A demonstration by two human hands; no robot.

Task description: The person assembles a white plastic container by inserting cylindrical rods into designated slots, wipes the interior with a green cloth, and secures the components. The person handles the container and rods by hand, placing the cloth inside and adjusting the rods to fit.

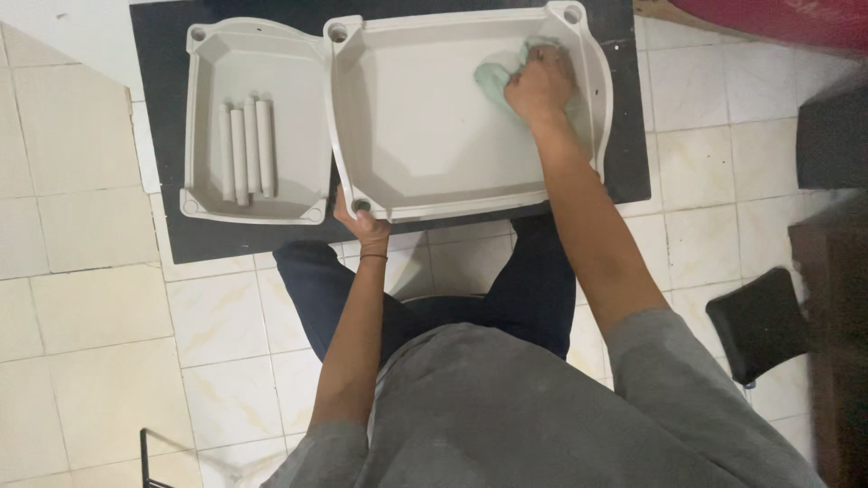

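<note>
- Pale green cloth point(499, 74) lies inside the large grey tray point(425, 126), at its 2 o'clock corner.
- Right hand point(540, 86) is closed on the cloth.
- Left hand point(360, 220) grips the tray's rim at 7 o'clock.
- Smaller tray point(217, 68) holding four tubes point(246, 147) sits at 9 o'clock on the black worktop point(167, 90).

R hand point(540, 86) presses a pale green cloth point(495, 77) inside the big grey tray point(425, 117), near its far right corner. L hand point(360, 220) grips that tray's near left corner. Smaller tray point(258, 68) w/ four grey tubes point(246, 149) sits just beside, at the black mat's point(163, 108) left end.
</note>
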